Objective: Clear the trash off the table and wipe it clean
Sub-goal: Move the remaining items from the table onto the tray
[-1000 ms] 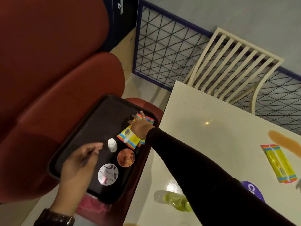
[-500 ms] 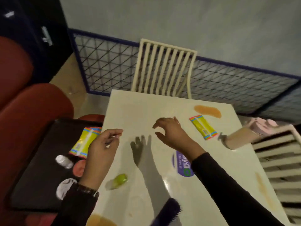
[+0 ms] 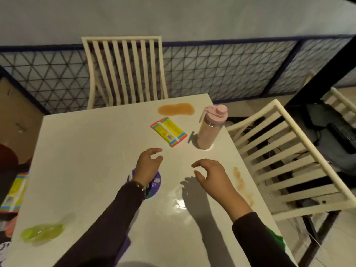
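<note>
Since trash is to be cleared before any wiping can be done, the yellow wrapper [image 3: 168, 131] is judged the piece now in hand. It lies flat on the desk [image 3: 86, 151], just to the left of the pink bottle [image 3: 211, 128] and apart from it. Its long axis is set on a diagonal: one end points away to the far left, and the barcoded end points toward the foot of the bottle. The seam side is turned up.

An orange spill [image 3: 176, 109] is seen to the far left of the bottle, and a brown smear [image 3: 242, 185] on its near side; both are presumably left for the wiping.

The left grip [image 3: 147, 166] is held over the desk to the near left of the bottle, short of the wrapper. It is released, with fingers loosely curled round nothing, as if shaped for a pinch on the wrapper's near edge. The right grip [image 3: 212, 174] is hovered on the near side of the bottle, likewise released and empty.

A purple disc [image 3: 154, 185] is partly covered by the left wrist. A blurred green bottle [image 3: 42, 232] lies well to the near left of the pink bottle.
</note>
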The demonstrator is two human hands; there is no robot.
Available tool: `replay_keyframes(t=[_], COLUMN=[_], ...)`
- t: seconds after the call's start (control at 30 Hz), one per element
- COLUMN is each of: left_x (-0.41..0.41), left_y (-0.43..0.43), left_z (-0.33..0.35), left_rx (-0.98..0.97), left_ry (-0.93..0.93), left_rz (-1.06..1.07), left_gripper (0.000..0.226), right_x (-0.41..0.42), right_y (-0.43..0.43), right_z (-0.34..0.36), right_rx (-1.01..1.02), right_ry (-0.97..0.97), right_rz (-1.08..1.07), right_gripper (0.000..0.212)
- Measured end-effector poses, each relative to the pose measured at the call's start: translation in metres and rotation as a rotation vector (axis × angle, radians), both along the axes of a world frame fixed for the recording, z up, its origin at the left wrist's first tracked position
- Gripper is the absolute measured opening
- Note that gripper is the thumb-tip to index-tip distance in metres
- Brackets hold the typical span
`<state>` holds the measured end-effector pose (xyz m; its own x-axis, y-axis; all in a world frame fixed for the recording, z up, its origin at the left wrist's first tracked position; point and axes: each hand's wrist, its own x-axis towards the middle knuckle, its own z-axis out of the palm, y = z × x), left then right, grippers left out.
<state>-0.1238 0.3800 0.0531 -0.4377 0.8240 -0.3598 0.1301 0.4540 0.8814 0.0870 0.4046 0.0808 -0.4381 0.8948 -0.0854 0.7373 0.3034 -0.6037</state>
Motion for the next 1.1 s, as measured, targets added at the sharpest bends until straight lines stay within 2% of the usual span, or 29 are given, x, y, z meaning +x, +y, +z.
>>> replay_keyframes(t=[0.07, 0.13, 0.23, 0.33, 0.4, 0.5, 0.6, 0.7, 0.77, 0.93, 1.0, 1.1], left_x=[0.005, 0.01, 0.016, 0.023, 0.028, 0.032, 0.037, 0.047, 0.055, 0.083, 0.094, 0.091], left_y=[0.04, 0.079, 0.128, 0.16, 0.176, 0.194, 0.201, 0.192, 0.173, 0.081, 0.042, 0.002], left_z=[-0.023, -0.036, -0.048, -0.063, -0.072, -0.086, -0.091, -0.079, -0.069, -0.027, -0.002, 0.019], left_rx=[-0.084, -0.154, -0.334, -0.449, -0.444, -0.427, -0.444, -0.4, -0.318, 0.016, 0.107, 0.164], left_ry=[-0.155, -0.19, 0.03, 0.132, 0.244, 0.307, 0.26, 0.366, 0.344, 0.132, 0.064, 0.071], left_rz=[0.151, 0.264, 0.327, 0.405, 0.401, 0.408, 0.431, 0.424, 0.415, 0.535, 0.549, 0.519], left_gripper=[0.025, 0.048, 0.072, 0.088, 0.095, 0.104, 0.085, 0.052, 0.047, 0.024, 0.025, 0.032], right_x=[0.021, 0.039, 0.057, 0.071, 0.079, 0.089, 0.095, 0.089, 0.075, 0.029, 0.015, 0.007], right_y=[0.005, 0.013, 0.023, 0.028, 0.03, 0.033, 0.038, 0.055, 0.077, 0.142, 0.157, 0.161], right_z=[-0.01, -0.016, -0.023, -0.031, -0.037, -0.045, -0.05, -0.047, -0.041, -0.041, -0.041, -0.041], right_rx=[-0.05, -0.095, -0.136, -0.164, -0.173, -0.191, -0.202, -0.202, -0.228, -0.216, -0.193, -0.137], right_ry=[-0.006, -0.002, -0.004, 0.011, 0.03, 0.022, 0.025, 0.124, 0.233, 0.451, 0.554, 0.621], right_rz=[-0.027, -0.052, -0.061, -0.073, -0.086, -0.085, -0.101, -0.149, -0.224, -0.377, -0.359, -0.364], right_gripper=[0.021, 0.022, 0.024, 0.024, 0.022, 0.022, 0.027, 0.042, 0.06, 0.111, 0.113, 0.09])
